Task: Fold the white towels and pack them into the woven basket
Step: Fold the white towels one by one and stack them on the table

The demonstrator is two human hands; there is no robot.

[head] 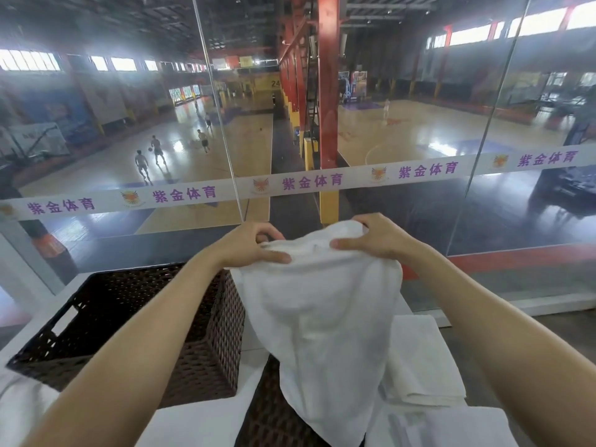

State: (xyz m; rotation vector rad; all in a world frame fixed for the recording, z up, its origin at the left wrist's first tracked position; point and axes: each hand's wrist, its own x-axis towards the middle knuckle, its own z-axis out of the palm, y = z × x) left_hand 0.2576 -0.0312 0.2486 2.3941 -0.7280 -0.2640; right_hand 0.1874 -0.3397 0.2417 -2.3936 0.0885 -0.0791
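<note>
Up high, both the left hand and right hand pinch 1 hanging white towel beside the woven basket.

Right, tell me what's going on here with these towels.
A person is holding a white towel up in the air. The left hand and right hand both pinch its top edge, close together. The towel hangs loose and unfolded by the right end of the dark woven basket. One folded towel lies further right. No towel shows in the visible part of the basket, so packing seems not to have started.
</note>
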